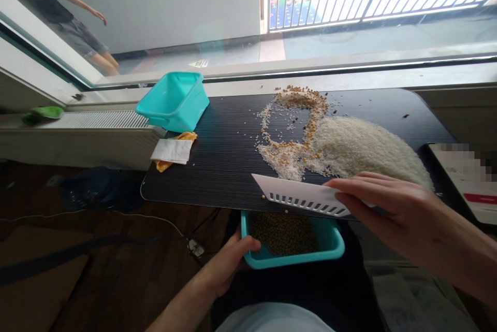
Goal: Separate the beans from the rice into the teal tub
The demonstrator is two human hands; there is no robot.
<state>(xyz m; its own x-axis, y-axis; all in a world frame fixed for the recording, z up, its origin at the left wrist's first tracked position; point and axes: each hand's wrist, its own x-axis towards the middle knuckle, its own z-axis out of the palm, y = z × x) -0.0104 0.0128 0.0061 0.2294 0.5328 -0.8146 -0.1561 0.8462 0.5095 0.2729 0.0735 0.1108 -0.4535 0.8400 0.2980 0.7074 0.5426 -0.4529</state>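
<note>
With my left hand [229,262] I grip the left side of a turquoise plastic tub [297,259], thumb over its rim. Small brownish-yellow grains, like dried peas [285,231], cover much of its bottom. The tub sits below the front edge of the dark table [217,182]. My right hand [384,200] is closed on a white slotted plastic piece [295,187], held tilted at the table's edge just above the tub. A couple of loose peas lie beside it. Behind it a large heap of white rice [361,145] spreads right, and a ring of rice mixed with peas [287,158] lies left of that.
A second turquoise tub [182,106] stands at the table's back left, near a folded white napkin [173,150] on an orange cloth [165,165]. A white and red item [466,182] lies at the right. Beyond the window [174,11] a person [73,16] is outside.
</note>
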